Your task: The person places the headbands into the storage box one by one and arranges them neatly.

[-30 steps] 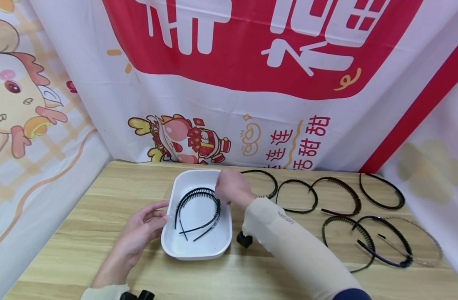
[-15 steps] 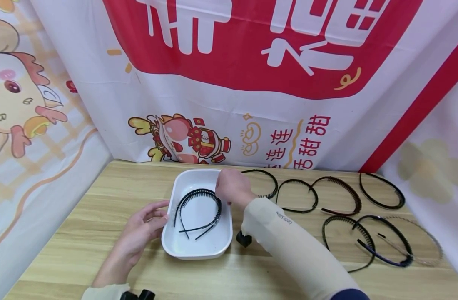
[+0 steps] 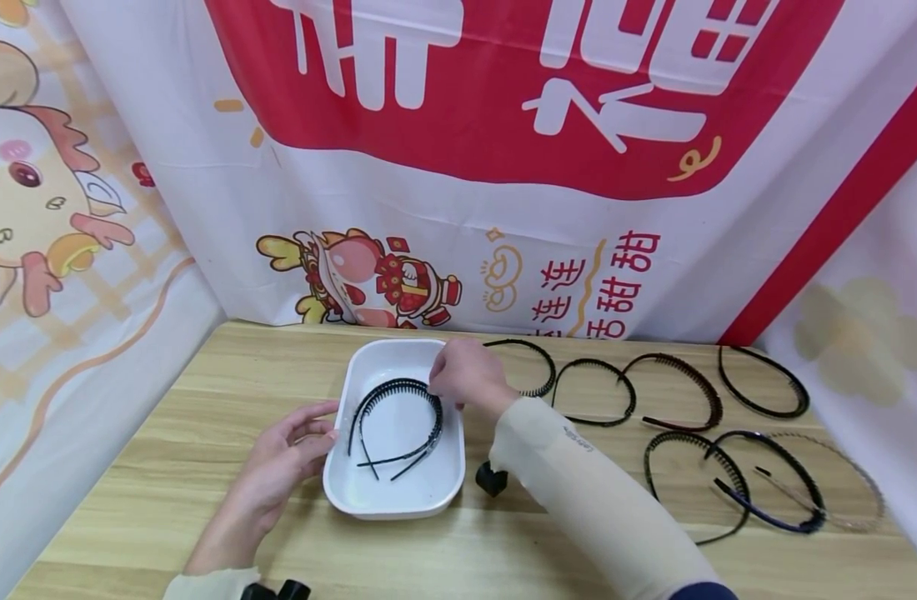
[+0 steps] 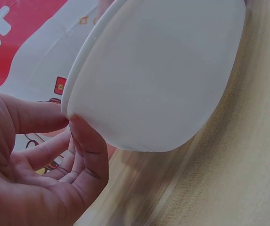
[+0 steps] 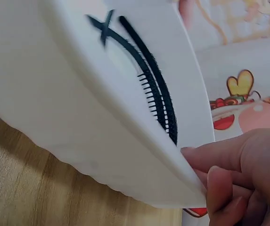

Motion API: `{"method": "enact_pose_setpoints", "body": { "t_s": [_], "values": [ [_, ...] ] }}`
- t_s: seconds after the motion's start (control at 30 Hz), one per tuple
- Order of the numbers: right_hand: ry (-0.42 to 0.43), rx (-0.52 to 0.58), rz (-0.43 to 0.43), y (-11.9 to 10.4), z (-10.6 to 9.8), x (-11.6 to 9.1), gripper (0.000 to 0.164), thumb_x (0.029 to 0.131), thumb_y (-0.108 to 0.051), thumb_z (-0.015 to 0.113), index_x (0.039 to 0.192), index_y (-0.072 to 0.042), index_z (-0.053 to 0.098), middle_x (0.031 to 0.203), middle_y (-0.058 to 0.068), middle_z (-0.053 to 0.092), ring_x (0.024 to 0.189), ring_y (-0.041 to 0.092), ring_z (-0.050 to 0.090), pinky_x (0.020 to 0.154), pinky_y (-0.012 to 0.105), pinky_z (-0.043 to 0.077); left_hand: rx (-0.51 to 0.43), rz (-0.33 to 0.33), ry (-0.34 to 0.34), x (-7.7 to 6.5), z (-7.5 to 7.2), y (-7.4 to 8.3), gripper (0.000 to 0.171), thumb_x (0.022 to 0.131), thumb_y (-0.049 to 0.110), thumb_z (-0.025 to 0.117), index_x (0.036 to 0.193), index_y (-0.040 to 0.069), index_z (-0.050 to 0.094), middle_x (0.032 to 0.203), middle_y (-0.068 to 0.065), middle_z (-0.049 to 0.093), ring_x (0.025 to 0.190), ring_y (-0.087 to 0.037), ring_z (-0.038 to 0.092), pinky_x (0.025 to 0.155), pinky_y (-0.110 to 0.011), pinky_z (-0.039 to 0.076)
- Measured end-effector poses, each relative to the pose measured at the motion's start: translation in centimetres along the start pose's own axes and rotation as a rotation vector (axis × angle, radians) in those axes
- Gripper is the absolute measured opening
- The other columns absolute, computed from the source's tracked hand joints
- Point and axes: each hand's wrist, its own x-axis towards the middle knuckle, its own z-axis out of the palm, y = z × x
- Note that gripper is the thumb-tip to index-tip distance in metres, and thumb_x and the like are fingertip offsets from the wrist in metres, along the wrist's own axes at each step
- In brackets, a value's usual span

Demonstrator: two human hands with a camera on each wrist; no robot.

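A white plastic basin (image 3: 394, 502) stands on the wooden table, with black toothed headbands (image 3: 400, 385) lying overlapped inside it. My left hand (image 3: 289, 450) is at its left side; in the left wrist view the thumb and index finger pinch the basin's rim (image 4: 80, 70). At the far right corner is my right hand (image 3: 469, 375). The right wrist view shows its fingers on both sides of the basin's rim (image 5: 125, 122), one fingertip inside close to the headbands (image 5: 159, 94) and another digit outside.
To the right lie loose headbands: a black one (image 3: 552, 367) beside the right hand, a dark green one (image 3: 633, 396), a brown one (image 3: 709, 392), and several more, including a clear one (image 3: 874, 483). A printed cloth (image 3: 458, 250) hangs behind the table (image 3: 166, 467).
The headbands in the basin have shifted slightly and lie closer together than a second ago. Both hands stay at the basin, the right one nearly unmoved.
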Motion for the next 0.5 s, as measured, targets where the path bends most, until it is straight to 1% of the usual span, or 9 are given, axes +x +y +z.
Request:
{"method": "enact_pose_setpoints", "body": {
  "t_s": [0.17,0.27,0.37,0.5],
  "values": [
    [-0.002,0.139,0.016,0.6,-0.1,-0.1,0.005,0.092,-0.019,0.085,0.095,-0.016,0.084,0.083,-0.002,0.076,0.052,0.015,0.065,0.049,0.023,0.048,-0.001,0.000,-0.006,0.1,0.0,0.0,0.060,0.104,0.007,0.066,0.160,0.003,0.045,0.122,-0.003,0.061,0.103,-0.012,0.065,0.085,-0.027,0.063],
    [0.016,0.206,-0.003,0.9,0.0,-0.3,0.005,0.092,-0.018,0.085,0.095,-0.015,0.083,0.085,-0.001,0.076,0.053,0.015,0.065,0.049,0.022,0.050,0.002,-0.003,-0.002,0.1,0.0,0.0,0.060,0.104,0.007,0.065,0.160,0.003,0.045,0.121,-0.003,0.060,0.102,-0.012,0.065,0.085,-0.027,0.063],
    [0.031,0.296,-0.034,1.4,0.1,-0.7,0.005,0.093,-0.017,0.084,0.097,-0.014,0.083,0.086,0.000,0.077,0.054,0.015,0.065,0.050,0.023,0.052,0.004,-0.006,0.000,0.0,0.0,0.0,0.060,0.104,0.006,0.065,0.160,0.003,0.045,0.120,-0.002,0.060,0.101,-0.011,0.065,0.085,-0.026,0.063],
    [0.033,0.436,-0.071,2.2,0.2,-1.5,0.006,0.094,-0.018,0.083,0.099,-0.015,0.082,0.090,0.003,0.079,0.059,0.017,0.065,0.056,0.027,0.056,0.005,-0.004,-0.003,0.1,0.0,-0.1,0.060,0.104,0.008,0.066,0.160,0.003,0.045,0.121,-0.002,0.060,0.101,-0.010,0.065,0.085,-0.026,0.063]
  ]
}}
